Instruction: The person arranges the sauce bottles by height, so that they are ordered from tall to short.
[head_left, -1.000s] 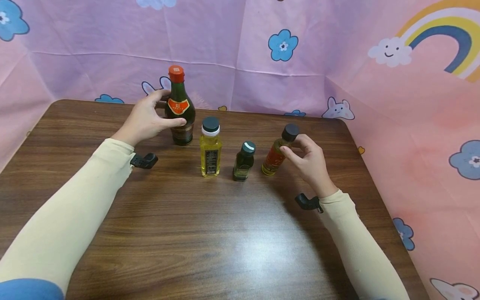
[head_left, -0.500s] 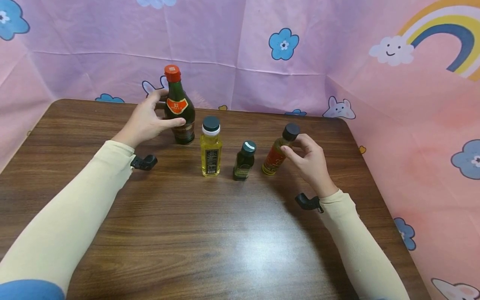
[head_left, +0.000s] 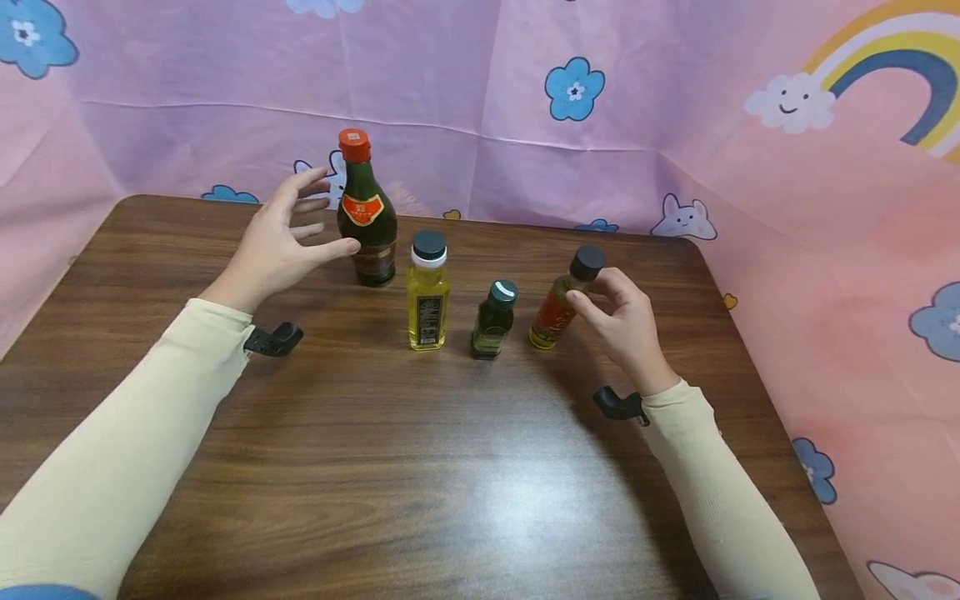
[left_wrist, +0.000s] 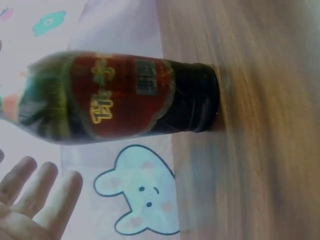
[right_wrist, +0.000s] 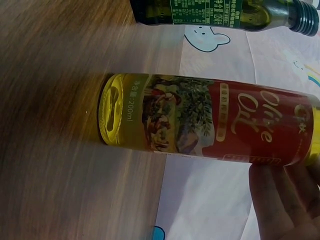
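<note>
A dark green bottle with a red cap (head_left: 367, 218) stands at the back left, its red label facing the left wrist view (left_wrist: 125, 97). Beside it is the left hand (head_left: 273, 242), fingers spread and apart from the glass; in the left wrist view a gap shows between fingers (left_wrist: 55, 200) and bottle. The right hand (head_left: 626, 325) holds a small red-labelled oil bottle (head_left: 555, 312) near its neck, between thumb and fingers. That bottle leans, its base at the table; the right wrist view shows its olive oil label (right_wrist: 250, 120).
Between the hands stand a square bottle of yellow oil (head_left: 428, 304) and a small dark green bottle (head_left: 492, 323), both upright on the brown wooden table (head_left: 375, 500). Patterned pink and purple cloth (head_left: 420, 75) hangs behind and to the right.
The left hand has let go of the red-capped bottle and moved a little left, its fingers spreading. That bottle, tilted slightly before, now stands straighter. The right hand keeps its hold.
</note>
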